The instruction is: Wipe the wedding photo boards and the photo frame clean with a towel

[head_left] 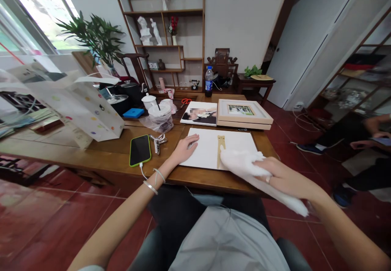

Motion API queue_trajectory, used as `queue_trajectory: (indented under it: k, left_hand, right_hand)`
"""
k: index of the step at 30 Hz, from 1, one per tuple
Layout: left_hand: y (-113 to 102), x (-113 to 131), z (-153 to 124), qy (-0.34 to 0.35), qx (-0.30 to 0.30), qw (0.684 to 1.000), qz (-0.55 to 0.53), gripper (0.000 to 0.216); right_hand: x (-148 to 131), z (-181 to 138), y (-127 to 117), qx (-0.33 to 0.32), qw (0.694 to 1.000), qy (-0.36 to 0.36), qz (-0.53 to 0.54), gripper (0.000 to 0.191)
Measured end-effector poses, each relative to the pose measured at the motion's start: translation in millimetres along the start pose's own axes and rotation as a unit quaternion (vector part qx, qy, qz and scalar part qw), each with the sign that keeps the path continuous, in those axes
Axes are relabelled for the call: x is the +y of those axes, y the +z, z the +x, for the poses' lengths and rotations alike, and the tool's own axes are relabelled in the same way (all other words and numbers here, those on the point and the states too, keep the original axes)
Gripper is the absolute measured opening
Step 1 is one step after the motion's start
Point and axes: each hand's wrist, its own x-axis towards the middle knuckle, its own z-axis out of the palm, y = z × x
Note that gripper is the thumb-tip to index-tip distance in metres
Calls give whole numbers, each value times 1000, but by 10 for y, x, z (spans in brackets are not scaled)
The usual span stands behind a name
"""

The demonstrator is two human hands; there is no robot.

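Observation:
A white flat panel (204, 149) lies on the wooden table in front of me, with a narrow gold-coloured strip (221, 140) near its middle that looks like a frame's prop stand. My left hand (185, 149) rests flat on the panel's left side, fingers stretched out. A bunched white cloth (241, 160) is gripped in my right hand (276, 175), which wears a ring. Part of that cloth lies over the panel's right half and the strip's lower end; a long tail hangs past the table's front edge.
Behind the panel lie a photo print (200, 114) and stacked picture frames (244, 114). To the left are a phone (140, 150) on a cable, a metal clamp-like object (158, 142), a lidded cup (159, 111) and a paper bag (91, 108). A bottle (209, 81) stands farther back; a seated person's legs (332, 134) are at right.

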Motion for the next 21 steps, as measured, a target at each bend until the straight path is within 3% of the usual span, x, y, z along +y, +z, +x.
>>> queue_trajectory:
  k: [7,13,17,21]
  left_hand:
    - [-5,7,3,0,-3,1000,1,34]
    - [-16,31,7,-9,-4,1000,-2,34]
    - [-8,19,9,-7,-5,1000,-6,34]
    - [3,-5,7,-3,-2,1000,-9,34]
  right_hand:
    - [161,639,-48,83,995,16,-61,28]
    - [100,1066,258,81,982,8,-170,46]
    - [81,1075,421,75,979,-14,-187,48]
    - [56,828,425,48,987,-76,-135,50]
